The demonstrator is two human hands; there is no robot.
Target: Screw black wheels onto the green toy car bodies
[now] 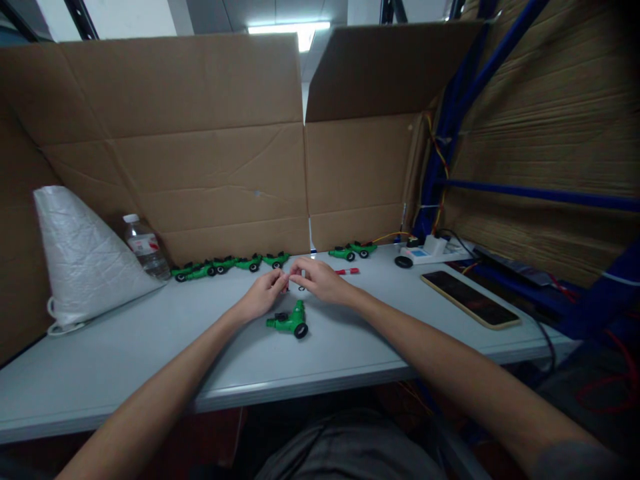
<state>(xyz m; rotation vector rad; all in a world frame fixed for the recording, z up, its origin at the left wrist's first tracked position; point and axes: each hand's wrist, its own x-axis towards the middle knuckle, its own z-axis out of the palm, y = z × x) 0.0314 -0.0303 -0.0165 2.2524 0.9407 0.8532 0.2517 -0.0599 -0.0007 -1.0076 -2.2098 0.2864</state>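
Meeting over the middle of the grey table (125, 353), left hand (264, 293) and right hand (320, 280), fingertips drawn together and pinching something tiny, perhaps a small pin, too small to identify. Lying just near of both hands, touching neither, 1 green toy car (289, 323) with a black wheel. Lined up far along the cardboard wall (210, 160), a row of finished green cars (227, 264), with 2 more cars (353, 251) further right. Red marker (347, 271) just right of the right hand. Far left, water bottle (145, 248) beside white sack (83, 257); right, phone (470, 299) lying flat near power strip (435, 250).
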